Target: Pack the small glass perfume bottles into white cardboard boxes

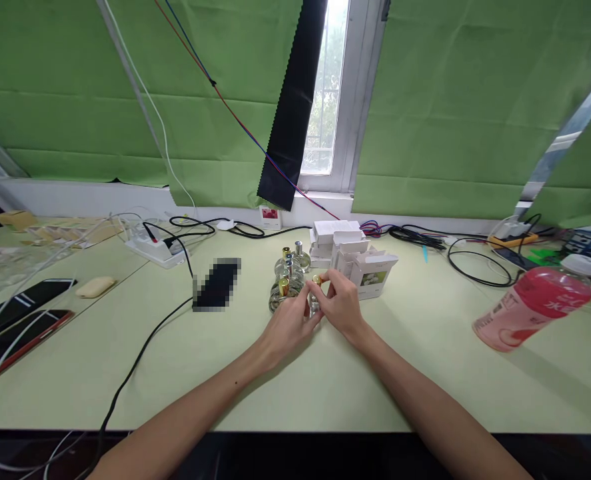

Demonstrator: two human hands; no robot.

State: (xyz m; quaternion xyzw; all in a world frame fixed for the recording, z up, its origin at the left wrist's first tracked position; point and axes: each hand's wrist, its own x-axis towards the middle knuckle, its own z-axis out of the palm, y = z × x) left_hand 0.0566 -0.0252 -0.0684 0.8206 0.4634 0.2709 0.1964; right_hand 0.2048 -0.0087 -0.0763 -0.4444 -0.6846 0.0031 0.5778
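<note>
Over the middle of the table, my left hand [290, 325] is closed around the lower part of a small clear glass perfume bottle [314, 307]. My right hand [342, 303] pinches the same bottle near its gold cap [316, 279]. The fingers of both hands hide much of the glass. Just left of and behind my hands stand several more round glass perfume bottles [278, 298] with gold or silver caps, close together. To the right of them, an upright small white box [374, 275] with a green picture has its top flaps open.
More white boxes [336, 233] are piled behind the open one. A pink drink bottle [531, 308] stands at the right. On the left are a pixelated dark rectangle [217, 285], a power strip [156, 248] and a black cable [142, 353]. Cables [415, 235] run along the wall.
</note>
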